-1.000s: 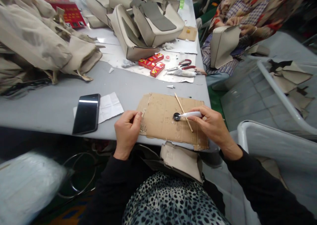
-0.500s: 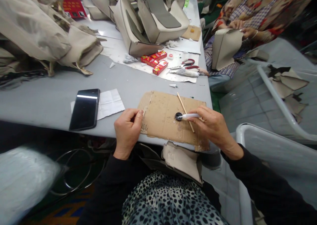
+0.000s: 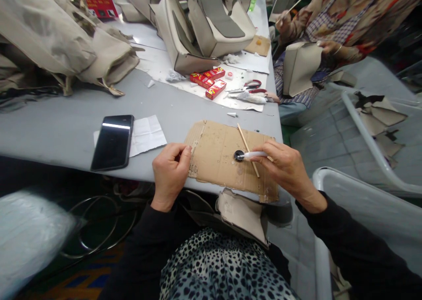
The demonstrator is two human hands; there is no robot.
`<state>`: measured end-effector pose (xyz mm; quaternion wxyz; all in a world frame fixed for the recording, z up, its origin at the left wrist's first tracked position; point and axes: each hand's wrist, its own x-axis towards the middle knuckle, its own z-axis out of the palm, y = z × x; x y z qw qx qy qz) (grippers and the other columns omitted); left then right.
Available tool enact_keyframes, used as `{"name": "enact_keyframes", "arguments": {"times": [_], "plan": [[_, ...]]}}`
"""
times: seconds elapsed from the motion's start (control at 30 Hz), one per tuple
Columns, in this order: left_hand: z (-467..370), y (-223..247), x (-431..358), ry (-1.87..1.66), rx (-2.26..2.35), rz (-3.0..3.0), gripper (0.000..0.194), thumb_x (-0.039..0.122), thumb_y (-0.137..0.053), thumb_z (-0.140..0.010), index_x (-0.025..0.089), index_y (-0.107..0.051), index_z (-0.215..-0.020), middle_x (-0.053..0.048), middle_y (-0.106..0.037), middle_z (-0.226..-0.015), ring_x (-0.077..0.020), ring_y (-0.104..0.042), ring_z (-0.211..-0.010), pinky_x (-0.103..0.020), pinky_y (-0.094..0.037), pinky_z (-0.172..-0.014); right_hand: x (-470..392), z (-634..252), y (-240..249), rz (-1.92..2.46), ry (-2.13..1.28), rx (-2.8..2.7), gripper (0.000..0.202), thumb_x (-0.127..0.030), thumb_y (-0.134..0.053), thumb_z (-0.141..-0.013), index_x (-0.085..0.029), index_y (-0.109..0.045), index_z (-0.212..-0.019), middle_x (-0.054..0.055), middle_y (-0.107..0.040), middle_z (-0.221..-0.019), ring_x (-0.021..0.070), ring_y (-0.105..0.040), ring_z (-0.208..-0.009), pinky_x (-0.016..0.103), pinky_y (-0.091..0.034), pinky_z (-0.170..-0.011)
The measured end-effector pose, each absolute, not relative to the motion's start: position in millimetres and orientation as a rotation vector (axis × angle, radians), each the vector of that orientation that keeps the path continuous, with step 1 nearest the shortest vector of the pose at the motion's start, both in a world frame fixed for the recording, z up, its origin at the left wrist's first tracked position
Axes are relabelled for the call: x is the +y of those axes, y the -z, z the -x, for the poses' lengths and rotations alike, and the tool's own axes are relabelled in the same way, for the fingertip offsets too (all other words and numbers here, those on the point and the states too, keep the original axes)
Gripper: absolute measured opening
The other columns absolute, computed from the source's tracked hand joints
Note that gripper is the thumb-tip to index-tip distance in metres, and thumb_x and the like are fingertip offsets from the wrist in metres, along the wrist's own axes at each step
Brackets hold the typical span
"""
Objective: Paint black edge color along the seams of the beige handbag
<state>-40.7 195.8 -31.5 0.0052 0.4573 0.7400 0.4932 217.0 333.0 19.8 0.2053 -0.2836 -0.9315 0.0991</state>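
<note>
Some black goo is on flat brown cardboard. Right hand pinches white tube above; left hand curls shut beside, inside hidden.

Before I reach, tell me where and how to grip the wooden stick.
Best pinch the wooden stick near its far end, from above, across its thin width: it lies flat on the cardboard, and the white tube in the right hand crosses its middle.

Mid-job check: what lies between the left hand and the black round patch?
Only faintly marked cardboard lies between the left hand and the black round patch, with no object on that stretch; the head view shows it.
</note>
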Motion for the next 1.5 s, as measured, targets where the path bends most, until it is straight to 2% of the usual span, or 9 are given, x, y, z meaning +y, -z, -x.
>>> {"name": "enact_keyframes", "arguments": {"times": [0.4, 1.5], "plan": [[40, 31, 195, -1.539, 2.324, -1.4, 0.017, 0.022, -0.062, -0.092, 0.021, -0.069, -0.077, -0.002, -0.068, -0.074, -0.0177, -0.061, -0.07, -0.031, -0.045, -0.066, 334, -215, -26, 0.819, -0.253, -2.646, 0.017, -0.039, -0.064, -0.099, -0.025, -0.072, -0.095, 0.003, -0.071, -0.082, 0.0203, -0.065, -0.077, 0.03, -0.042, -0.068], [41, 33, 195, -1.591, 2.318, -1.397, 0.016, 0.019, -0.062, -0.09, 0.02, -0.068, -0.075, -0.001, -0.067, -0.072, -0.0165, -0.06, -0.067, -0.03, -0.044, -0.065, 338, -212, -32, 0.787, -0.282, -2.655, 0.012, -0.035, -0.068, -0.097, -0.026, -0.074, -0.094, 0.002, -0.073, -0.085, 0.0196, -0.066, -0.077, 0.031, -0.045, -0.069]]}}
